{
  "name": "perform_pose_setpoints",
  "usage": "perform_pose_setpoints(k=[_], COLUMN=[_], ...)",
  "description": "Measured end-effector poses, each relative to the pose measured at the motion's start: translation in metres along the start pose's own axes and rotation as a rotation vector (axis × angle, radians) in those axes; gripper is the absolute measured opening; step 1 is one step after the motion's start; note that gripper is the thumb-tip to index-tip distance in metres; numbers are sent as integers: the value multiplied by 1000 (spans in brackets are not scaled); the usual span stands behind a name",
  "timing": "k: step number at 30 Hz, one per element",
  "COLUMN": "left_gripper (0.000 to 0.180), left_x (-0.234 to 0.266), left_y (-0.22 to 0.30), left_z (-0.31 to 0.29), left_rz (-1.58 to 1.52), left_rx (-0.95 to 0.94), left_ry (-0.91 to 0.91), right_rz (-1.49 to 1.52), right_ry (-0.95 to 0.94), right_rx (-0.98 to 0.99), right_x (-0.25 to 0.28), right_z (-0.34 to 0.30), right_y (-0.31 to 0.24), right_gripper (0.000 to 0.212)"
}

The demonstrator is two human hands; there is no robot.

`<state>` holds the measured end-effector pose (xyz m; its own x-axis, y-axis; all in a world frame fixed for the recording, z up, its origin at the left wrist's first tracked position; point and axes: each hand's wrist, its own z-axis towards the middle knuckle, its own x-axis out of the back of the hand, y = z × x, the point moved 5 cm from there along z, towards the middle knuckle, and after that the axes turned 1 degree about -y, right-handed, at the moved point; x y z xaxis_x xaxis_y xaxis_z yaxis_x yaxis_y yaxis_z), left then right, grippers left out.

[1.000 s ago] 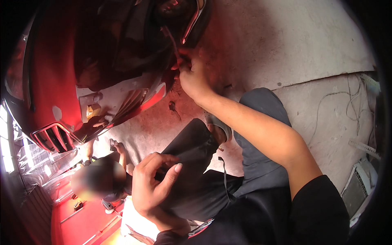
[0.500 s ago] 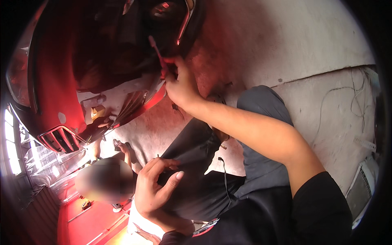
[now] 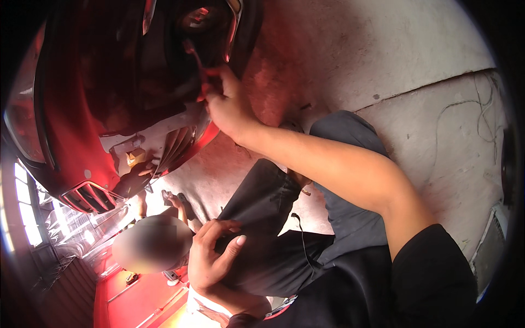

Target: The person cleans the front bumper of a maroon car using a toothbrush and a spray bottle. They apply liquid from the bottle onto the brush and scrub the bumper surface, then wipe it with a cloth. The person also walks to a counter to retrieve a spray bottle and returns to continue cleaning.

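Note:
My right hand point(image 3: 232, 112) reaches up to a glossy dark-red vehicle body point(image 3: 71, 131). Its fingers pinch a slim reddish brush-like tool point(image 3: 198, 61), whose small pale head points toward a dark recess. A round lamp point(image 3: 197, 18) is set in that recess, with a bright curved trim strip beside it. Whether the tool's tip touches the surface I cannot tell. My left hand point(image 3: 210, 262) rests by my black-trousered leg, fingers loosely bent, thumb apart, with nothing in it.
Another person point(image 3: 143, 210) is low at the lower left, near a red panel point(image 3: 136, 306) with small items on it. A slatted vent point(image 3: 93, 197) marks the vehicle's lower corner. A thin cable point(image 3: 443, 117) lies on the concrete floor point(image 3: 415, 49), right.
My right hand and the tool have shifted slightly left and up in the picture, along with the whole view. My right hand keeps its grip; my left hand holds its pose.

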<state>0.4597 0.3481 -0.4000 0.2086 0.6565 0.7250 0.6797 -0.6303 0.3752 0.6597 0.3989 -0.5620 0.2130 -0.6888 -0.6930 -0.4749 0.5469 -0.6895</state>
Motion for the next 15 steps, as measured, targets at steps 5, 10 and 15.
perform_pose_setpoints(k=[5,10,15], left_gripper=[31,31,32], left_x=[0,1,4], left_y=[2,4,2], left_z=[3,5,5], left_rz=[13,44,11], left_rx=[-39,-55,-42], left_ry=[-37,-37,-36], right_rz=[-33,-232,-455], right_ry=[-39,-1,96], right_rx=[-47,77,174], right_x=[-10,11,36], right_z=[-2,3,11], right_y=[14,16,23], right_gripper=[21,28,32])
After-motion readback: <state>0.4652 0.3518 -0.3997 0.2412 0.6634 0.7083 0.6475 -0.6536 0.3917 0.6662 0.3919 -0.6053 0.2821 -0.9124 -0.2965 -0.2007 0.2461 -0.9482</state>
